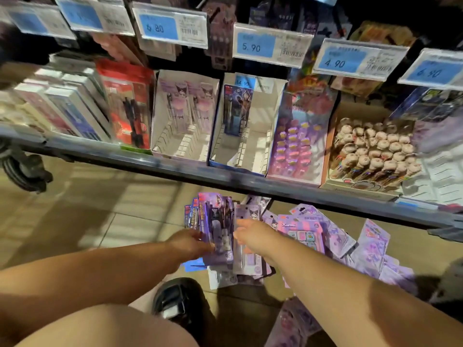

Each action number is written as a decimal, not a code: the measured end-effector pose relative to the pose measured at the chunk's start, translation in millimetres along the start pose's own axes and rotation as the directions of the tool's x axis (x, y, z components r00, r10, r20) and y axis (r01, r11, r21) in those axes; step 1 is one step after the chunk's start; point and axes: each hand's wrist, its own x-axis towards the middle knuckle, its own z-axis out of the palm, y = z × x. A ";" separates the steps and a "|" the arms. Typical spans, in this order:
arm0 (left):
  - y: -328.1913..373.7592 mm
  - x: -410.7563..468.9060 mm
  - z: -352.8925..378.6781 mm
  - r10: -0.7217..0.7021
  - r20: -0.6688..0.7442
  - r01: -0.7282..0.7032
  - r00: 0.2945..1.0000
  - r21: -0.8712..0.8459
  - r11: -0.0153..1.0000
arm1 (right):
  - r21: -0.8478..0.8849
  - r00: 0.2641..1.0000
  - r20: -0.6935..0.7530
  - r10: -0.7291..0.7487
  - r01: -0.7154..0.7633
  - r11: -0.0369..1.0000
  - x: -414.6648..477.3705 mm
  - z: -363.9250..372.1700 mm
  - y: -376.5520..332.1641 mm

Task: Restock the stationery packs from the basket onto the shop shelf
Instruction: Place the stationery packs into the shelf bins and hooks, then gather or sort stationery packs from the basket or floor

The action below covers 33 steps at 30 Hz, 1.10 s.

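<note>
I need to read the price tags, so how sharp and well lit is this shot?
Head view: the 5.90 tag reads clearly, the far-left tags smear with motion blur, the shelf edge bows from the wide lens, the top right is dark.

1 head camera, facing forward-down, close over shelf (225, 177), packs (313, 236) on floor

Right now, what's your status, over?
Left hand grips a bunch of packs. Right hand at the pile, grip unclear. Two shelf boxes nearly empty, nothing blocking.
</note>
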 end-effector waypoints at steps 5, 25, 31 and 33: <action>16.3 3.6 1.4 0.047 -0.038 -0.025 0.998 0.442 0.897 | 0.104 0.997 -0.066 -0.037 0.044 0.994 -8.6 -10.6 13.8; 195.5 -144.2 251.4 0.250 0.825 -0.861 0.507 0.501 0.091 | 0.268 0.754 -0.654 -0.068 0.315 0.910 -265.0 -155.4 100.0; 150.0 -160.2 304.0 0.426 0.734 -0.848 0.529 0.445 0.287 | 0.150 0.834 -0.550 -0.038 0.143 0.978 -317.2 -177.0 143.5; 138.6 -155.7 308.4 0.506 0.695 -0.857 0.510 0.364 0.364 | 0.102 0.822 -0.568 -0.041 0.120 0.988 -329.0 -186.7 155.6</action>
